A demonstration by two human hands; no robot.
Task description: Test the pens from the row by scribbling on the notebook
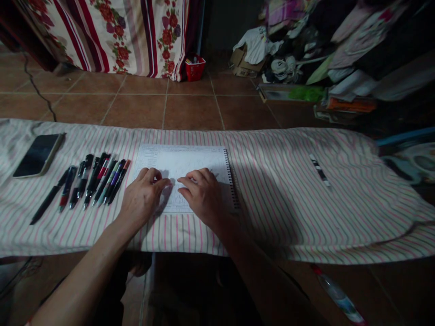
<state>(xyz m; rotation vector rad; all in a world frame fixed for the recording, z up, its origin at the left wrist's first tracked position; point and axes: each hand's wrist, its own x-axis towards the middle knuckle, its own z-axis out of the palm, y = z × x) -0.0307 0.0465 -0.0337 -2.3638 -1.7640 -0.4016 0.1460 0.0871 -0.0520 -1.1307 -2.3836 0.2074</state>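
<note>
The striped cloth [278,203] carried a spiral notebook [180,163] under my hands, its top edge at 12 o'clock. My left grip [142,197] and right grip [200,194] stood open, curled on the page, holding nothing; a row of pens [98,181] lay at 10 o'clock.

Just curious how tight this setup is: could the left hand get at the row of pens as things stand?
Probably yes. The left hand lies on the spiral notebook, close beside the pens, and only bare striped cloth seems to separate them, so the way looks free.
</note>
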